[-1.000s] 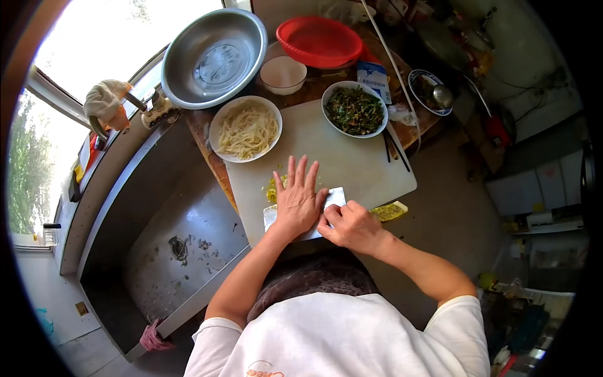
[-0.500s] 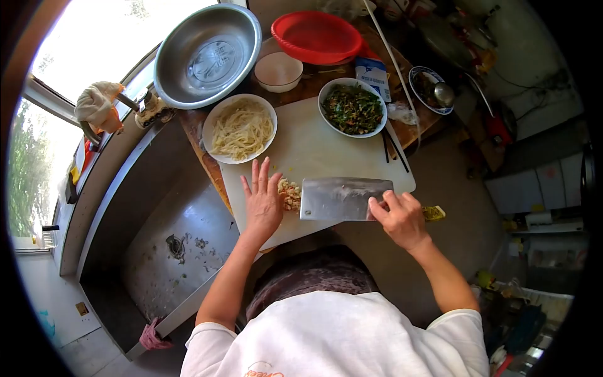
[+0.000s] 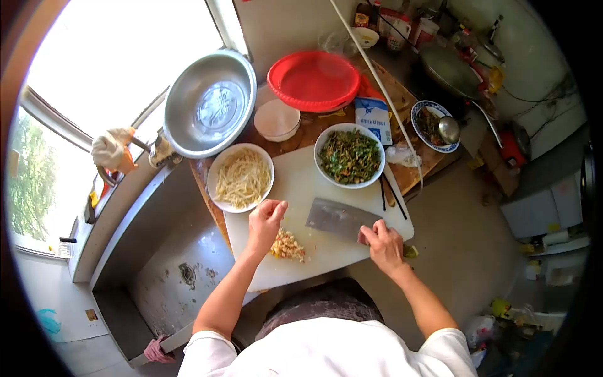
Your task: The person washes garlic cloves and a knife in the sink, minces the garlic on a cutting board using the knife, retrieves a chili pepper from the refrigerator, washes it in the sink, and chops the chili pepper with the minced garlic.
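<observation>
My right hand (image 3: 384, 246) grips a broad cleaver (image 3: 339, 220), its blade flat over the right half of the white cutting board (image 3: 333, 261). My left hand (image 3: 267, 221) is closed with the fingers pressed together, between the bowl of pale noodle-like strips (image 3: 244, 179) and a small heap of chopped light-brown pieces (image 3: 287, 245); anything in its fingers is too small to make out. A white bowl of chopped greens (image 3: 350, 156) stands at the back of the board. Dark chopsticks (image 3: 394, 196) lie at the board's right edge.
Behind the board are a large metal basin (image 3: 211, 103), a white bowl (image 3: 277, 120), a red basket (image 3: 314, 81) and a blue-white packet (image 3: 374, 119). A plate with a ladle (image 3: 435, 127) is at the right. The sink (image 3: 182, 251) lies left.
The view has tilted up. My left hand has lifted from beside the chopped heap and closed. The cleaver, earlier beside the heap, has turned and moved away to the right.
</observation>
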A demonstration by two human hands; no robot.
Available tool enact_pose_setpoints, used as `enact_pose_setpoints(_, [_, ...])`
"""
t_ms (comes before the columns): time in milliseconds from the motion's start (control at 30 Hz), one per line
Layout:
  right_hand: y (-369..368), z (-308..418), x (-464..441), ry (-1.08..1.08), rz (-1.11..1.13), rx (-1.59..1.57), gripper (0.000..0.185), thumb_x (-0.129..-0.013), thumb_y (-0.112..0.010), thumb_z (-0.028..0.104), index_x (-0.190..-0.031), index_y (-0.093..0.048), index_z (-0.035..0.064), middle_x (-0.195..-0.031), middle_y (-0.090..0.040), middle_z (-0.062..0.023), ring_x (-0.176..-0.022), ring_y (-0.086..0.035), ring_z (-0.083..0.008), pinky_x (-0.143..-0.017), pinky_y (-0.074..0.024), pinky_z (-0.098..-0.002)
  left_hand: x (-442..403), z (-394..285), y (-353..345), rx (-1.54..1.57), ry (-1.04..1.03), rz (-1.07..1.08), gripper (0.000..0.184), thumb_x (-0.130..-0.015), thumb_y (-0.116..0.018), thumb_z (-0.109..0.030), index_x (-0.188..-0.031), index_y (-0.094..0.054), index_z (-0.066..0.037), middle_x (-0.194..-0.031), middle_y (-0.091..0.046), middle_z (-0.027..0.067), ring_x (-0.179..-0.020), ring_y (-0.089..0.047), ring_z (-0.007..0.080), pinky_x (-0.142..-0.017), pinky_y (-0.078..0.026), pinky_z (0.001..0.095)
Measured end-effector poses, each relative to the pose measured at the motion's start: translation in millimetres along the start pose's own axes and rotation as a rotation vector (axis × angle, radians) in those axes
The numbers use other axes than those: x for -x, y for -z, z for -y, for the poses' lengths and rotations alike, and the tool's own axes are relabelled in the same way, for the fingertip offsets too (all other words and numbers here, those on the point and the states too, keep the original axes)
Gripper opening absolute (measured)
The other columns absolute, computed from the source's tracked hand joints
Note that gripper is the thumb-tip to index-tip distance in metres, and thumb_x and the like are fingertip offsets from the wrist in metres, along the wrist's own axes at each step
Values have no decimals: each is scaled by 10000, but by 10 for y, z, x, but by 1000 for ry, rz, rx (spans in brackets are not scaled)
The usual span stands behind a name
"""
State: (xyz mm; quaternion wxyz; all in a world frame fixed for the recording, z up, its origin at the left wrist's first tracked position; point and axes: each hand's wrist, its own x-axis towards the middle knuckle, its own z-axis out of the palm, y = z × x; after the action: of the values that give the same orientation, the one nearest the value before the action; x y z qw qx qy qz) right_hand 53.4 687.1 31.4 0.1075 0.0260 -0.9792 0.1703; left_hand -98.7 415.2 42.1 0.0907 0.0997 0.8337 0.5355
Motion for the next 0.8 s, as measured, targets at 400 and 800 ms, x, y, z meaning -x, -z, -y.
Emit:
enact_pose_setpoints(400, [391,-695,38,59,238,-279,270,-717,-689,57,-984,-654,38,-871,-592,-121,-864,-588,-308,-771,-488,-403,-2070,164,-568,1185,515,-294,415,-930,-409,-91,-1295,-299,73,-1297,-421,319,-1167,-504,452,-917,-527,548])
enact_pose_setpoints(800, [432,-1051,-620,145,230,-453,267,-704,-681,-1,-970,-667,20,-905,-619,-154,-879,-610,-327,-772,-513,-401,-1721,-472,-345,1144,439,-262,454,-892,-333,-43,-1339,-312,34,-1353,-378,252,-1213,-461,441,-894,-524,607])
